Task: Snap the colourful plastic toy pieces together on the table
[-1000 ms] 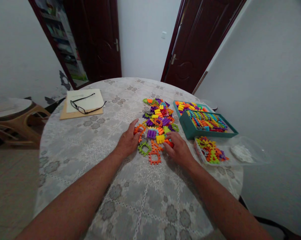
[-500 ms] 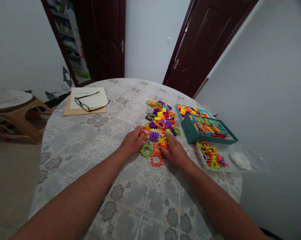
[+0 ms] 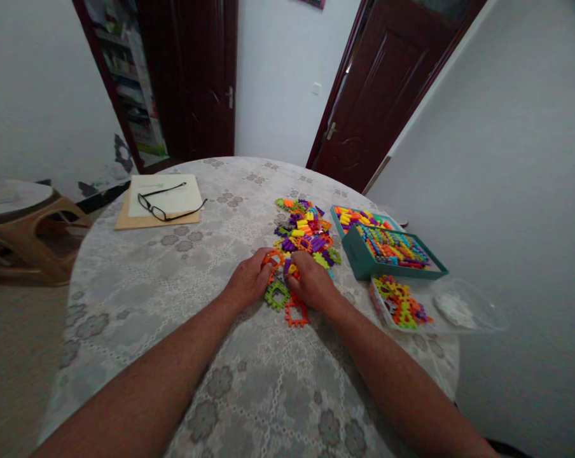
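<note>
Left hand (image 3: 248, 278): low over table (image 3: 249, 356), thumb and fingers pinching orange toothed piece (image 3: 280, 256). Right hand (image 3: 313, 283): reaching inward, fingers curled around yellow piece (image 3: 292, 269). Green toothed frame (image 3: 271, 291): nearer viewer. Versus earlier frame: right hand and yellow piece shifted left; gap between hands narrowed.

The left hand (image 3: 249, 280) and right hand (image 3: 312, 280) nearly meet, fingers (image 3: 260, 256) curled.

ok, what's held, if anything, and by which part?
Left hand: orange toothed piece, by its left edge. Right hand: yellow piece, mostly covered; grip point hidden.
</note>
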The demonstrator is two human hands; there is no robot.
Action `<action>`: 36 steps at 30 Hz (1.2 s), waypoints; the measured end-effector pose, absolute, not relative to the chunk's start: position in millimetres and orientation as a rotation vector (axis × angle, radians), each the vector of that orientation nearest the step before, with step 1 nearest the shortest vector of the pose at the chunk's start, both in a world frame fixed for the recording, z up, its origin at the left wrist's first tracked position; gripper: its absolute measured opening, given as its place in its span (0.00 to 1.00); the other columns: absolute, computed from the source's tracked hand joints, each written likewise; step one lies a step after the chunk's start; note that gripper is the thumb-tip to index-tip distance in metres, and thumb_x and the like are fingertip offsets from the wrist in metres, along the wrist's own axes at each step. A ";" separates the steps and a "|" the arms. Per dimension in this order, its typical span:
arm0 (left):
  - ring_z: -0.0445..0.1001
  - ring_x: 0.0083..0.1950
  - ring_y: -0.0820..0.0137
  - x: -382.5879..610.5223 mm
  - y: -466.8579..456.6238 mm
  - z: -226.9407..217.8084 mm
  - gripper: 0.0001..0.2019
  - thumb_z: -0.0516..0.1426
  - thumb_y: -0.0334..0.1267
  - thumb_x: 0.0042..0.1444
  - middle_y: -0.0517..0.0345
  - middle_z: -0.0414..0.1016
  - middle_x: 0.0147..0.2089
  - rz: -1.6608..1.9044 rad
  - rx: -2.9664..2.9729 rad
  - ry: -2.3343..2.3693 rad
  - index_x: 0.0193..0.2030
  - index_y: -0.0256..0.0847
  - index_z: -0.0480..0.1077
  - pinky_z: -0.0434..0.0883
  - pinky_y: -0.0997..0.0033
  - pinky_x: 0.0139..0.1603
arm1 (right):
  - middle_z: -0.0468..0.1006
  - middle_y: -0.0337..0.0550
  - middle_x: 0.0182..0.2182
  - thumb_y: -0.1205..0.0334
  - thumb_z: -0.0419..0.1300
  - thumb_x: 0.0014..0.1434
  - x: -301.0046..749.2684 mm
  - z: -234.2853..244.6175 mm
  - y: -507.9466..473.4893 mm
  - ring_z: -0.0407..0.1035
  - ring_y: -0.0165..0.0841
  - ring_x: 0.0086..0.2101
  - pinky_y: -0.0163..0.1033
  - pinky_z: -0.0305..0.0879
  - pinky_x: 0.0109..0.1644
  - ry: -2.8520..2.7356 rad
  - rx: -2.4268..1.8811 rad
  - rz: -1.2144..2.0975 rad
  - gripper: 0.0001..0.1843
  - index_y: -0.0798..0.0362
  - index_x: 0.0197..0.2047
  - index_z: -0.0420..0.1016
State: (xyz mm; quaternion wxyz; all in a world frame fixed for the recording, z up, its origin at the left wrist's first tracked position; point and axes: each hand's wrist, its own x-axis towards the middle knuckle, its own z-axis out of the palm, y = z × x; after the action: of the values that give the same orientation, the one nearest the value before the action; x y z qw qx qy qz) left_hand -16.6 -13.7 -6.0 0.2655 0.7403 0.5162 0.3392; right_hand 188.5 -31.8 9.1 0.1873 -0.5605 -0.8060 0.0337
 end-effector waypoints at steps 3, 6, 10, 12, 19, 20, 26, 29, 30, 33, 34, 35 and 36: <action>0.81 0.53 0.57 -17.4 -13.1 -6.4 0.20 0.49 0.45 0.71 0.51 0.83 0.53 0.891 2.001 1.409 0.64 0.45 0.69 0.73 0.61 0.55 | 0.73 0.48 0.51 0.61 0.61 0.69 182.7 8.2 -36.1 0.71 0.40 0.48 0.41 0.68 0.50 -2.277 -1.665 0.068 0.08 0.49 0.51 0.70; 0.81 0.53 0.57 -18.8 -12.0 -7.2 0.20 0.49 0.44 0.70 0.51 0.83 0.53 0.889 2.002 1.407 0.65 0.45 0.70 0.73 0.61 0.56 | 0.73 0.49 0.54 0.62 0.61 0.68 179.3 9.4 -41.1 0.72 0.40 0.48 0.41 0.69 0.49 -2.261 -1.662 0.094 0.15 0.49 0.58 0.70; 0.81 0.54 0.57 -19.9 -13.3 -4.0 0.20 0.50 0.45 0.70 0.50 0.82 0.56 0.908 2.021 1.332 0.63 0.44 0.71 0.73 0.60 0.57 | 0.75 0.50 0.53 0.64 0.64 0.64 180.8 17.5 -43.0 0.72 0.41 0.51 0.42 0.69 0.53 -2.211 -1.559 0.208 0.22 0.50 0.61 0.72; 0.81 0.53 0.57 -20.1 -15.0 -2.0 0.20 0.50 0.47 0.70 0.50 0.83 0.55 0.911 2.017 1.318 0.62 0.43 0.71 0.74 0.61 0.55 | 0.78 0.47 0.48 0.64 0.66 0.62 186.5 27.9 -41.5 0.73 0.40 0.49 0.42 0.68 0.53 -2.147 -1.502 0.266 0.16 0.51 0.54 0.76; 0.81 0.50 0.60 -21.9 -14.6 -4.7 0.21 0.49 0.51 0.72 0.52 0.83 0.51 0.873 2.002 1.352 0.62 0.45 0.71 0.74 0.62 0.53 | 0.82 0.39 0.38 0.52 0.65 0.63 254.1 89.6 5.2 0.73 0.35 0.36 0.37 0.65 0.41 -1.908 -1.607 0.309 0.13 0.50 0.48 0.79; 0.81 0.51 0.60 -22.0 -14.4 -4.4 0.21 0.48 0.51 0.72 0.52 0.83 0.52 0.869 1.998 1.357 0.62 0.45 0.71 0.73 0.62 0.54 | 0.82 0.40 0.37 0.52 0.66 0.63 269.9 98.1 20.1 0.73 0.35 0.36 0.37 0.65 0.40 -1.900 -1.677 0.233 0.14 0.51 0.46 0.79; 0.81 0.51 0.59 -21.5 -14.4 1.1 0.21 0.49 0.51 0.71 0.52 0.83 0.53 0.881 1.956 1.340 0.61 0.45 0.72 0.74 0.61 0.54 | 0.83 0.46 0.35 0.53 0.70 0.58 367.8 134.1 114.5 0.74 0.36 0.34 0.36 0.65 0.38 -1.611 -2.235 0.088 0.16 0.56 0.43 0.82; 0.82 0.50 0.59 -21.7 -13.5 1.1 0.21 0.50 0.53 0.70 0.53 0.84 0.52 0.879 1.935 1.352 0.60 0.46 0.73 0.74 0.62 0.52 | 0.82 0.49 0.31 0.58 0.73 0.55 403.8 139.5 140.3 0.76 0.38 0.33 0.37 0.67 0.37 -1.481 -2.342 0.121 0.14 0.59 0.39 0.83; 0.82 0.50 0.59 -21.8 -13.1 0.7 0.21 0.50 0.53 0.70 0.53 0.84 0.51 0.873 1.931 1.359 0.61 0.46 0.73 0.74 0.62 0.52 | 0.82 0.50 0.30 0.60 0.73 0.54 412.7 139.2 145.0 0.76 0.39 0.32 0.38 0.68 0.36 -1.442 -2.359 0.123 0.13 0.61 0.38 0.83; 0.82 0.49 0.59 -21.7 -11.8 -1.1 0.22 0.50 0.53 0.70 0.53 0.83 0.51 0.864 1.930 1.383 0.61 0.45 0.73 0.74 0.61 0.53 | 0.81 0.52 0.26 0.63 0.72 0.56 430.3 133.4 150.9 0.76 0.39 0.28 0.38 0.69 0.33 -1.321 -2.384 0.158 0.11 0.64 0.38 0.82; 0.81 0.50 0.59 -21.6 -11.5 -1.7 0.22 0.49 0.52 0.70 0.52 0.83 0.52 0.872 1.935 1.383 0.61 0.45 0.73 0.74 0.61 0.54 | 0.80 0.53 0.26 0.63 0.71 0.57 433.6 130.7 151.1 0.76 0.38 0.27 0.38 0.70 0.32 -1.290 -2.374 0.166 0.12 0.65 0.39 0.82; 0.81 0.52 0.59 -21.3 -11.2 -2.3 0.22 0.49 0.52 0.70 0.52 0.83 0.54 0.890 1.941 1.378 0.61 0.45 0.73 0.74 0.60 0.56 | 0.81 0.53 0.26 0.64 0.71 0.58 435.7 128.1 150.9 0.76 0.37 0.27 0.37 0.70 0.31 -1.265 -2.351 0.162 0.12 0.65 0.41 0.81; 0.80 0.54 0.58 -21.1 -11.1 -2.8 0.21 0.49 0.51 0.70 0.51 0.82 0.56 0.911 1.948 1.369 0.61 0.44 0.73 0.74 0.60 0.57 | 0.81 0.53 0.28 0.63 0.70 0.59 436.9 125.7 150.4 0.76 0.36 0.27 0.37 0.71 0.31 -1.252 -2.319 0.148 0.14 0.65 0.44 0.81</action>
State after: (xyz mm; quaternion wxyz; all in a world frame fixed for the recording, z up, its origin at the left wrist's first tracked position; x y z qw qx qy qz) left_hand -21.1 -11.1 -2.8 0.2917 0.7309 0.5136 0.3418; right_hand 436.9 150.4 125.7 0.2482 -0.8510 -0.4596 0.0542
